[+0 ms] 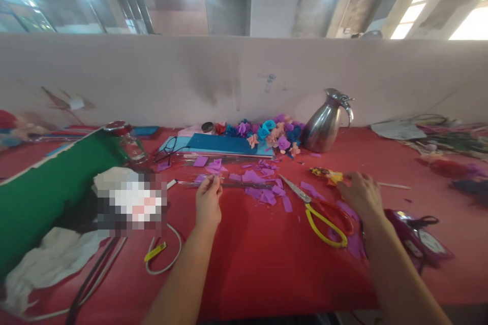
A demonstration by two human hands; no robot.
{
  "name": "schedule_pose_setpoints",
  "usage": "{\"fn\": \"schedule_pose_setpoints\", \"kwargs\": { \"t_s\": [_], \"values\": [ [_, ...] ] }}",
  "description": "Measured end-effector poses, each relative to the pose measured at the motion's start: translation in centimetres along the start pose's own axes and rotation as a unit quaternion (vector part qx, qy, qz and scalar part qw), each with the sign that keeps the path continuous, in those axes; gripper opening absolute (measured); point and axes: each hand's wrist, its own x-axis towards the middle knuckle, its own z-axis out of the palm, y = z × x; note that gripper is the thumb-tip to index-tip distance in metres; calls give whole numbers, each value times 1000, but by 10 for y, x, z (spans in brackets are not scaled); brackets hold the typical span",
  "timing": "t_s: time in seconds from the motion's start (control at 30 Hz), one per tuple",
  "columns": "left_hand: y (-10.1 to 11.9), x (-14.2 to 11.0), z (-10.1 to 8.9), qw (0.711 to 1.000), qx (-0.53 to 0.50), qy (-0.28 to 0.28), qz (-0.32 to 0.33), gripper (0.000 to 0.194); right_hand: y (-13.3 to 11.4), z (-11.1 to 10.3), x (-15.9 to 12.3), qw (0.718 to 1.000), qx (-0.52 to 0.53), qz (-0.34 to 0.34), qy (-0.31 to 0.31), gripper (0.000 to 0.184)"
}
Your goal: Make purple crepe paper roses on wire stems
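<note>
My left hand (208,202) is closed in a pinch above the red tabletop. Whatever lies between its fingertips, if anything, is too small to make out. Purple paper scraps (263,185) and thin dark stems (236,184) are spread just beyond it. My right hand (361,194) is palm down on the right, thumb apart from the bent fingers. Its tips are beside a crumpled yellow packet (332,176); I cannot tell whether they touch. Scissors (320,218) with yellow and red handles lie between my hands, slightly open, blades pointing away to the left.
Paper flowers (280,134) and blue sheets (224,143) lie at the back, beside a steel jug (324,122). A glass jar (129,144), green board (57,188) and white cable (168,268) are left. A purple pouch (419,238) sits right. A low partition (152,76) bounds the table.
</note>
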Motion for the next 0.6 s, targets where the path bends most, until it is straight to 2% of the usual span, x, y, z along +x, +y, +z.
{"fn": "schedule_pose_setpoints", "kwargs": {
  "t_s": [0.1,0.2,0.3,0.37,0.47,0.6],
  "values": [
    [3,6,-3,994,-6,86,65,31,-44,11,-12,992,53,-89,-73,18],
    [10,15,-12,970,7,181,162,25,-101,27,-28,954,144,-197,-173,21],
    [14,24,-25,940,38,254,225,19,-161,46,-49,930,141,-270,-205,24],
    [15,28,-32,926,64,280,245,17,-197,60,-64,911,110,-325,-231,24],
    [14,31,-39,922,87,284,249,16,-237,78,-83,897,43,-388,-206,18],
    [13,28,-39,927,77,277,239,14,-263,95,-92,889,-13,-433,-151,20]
  ]
}}
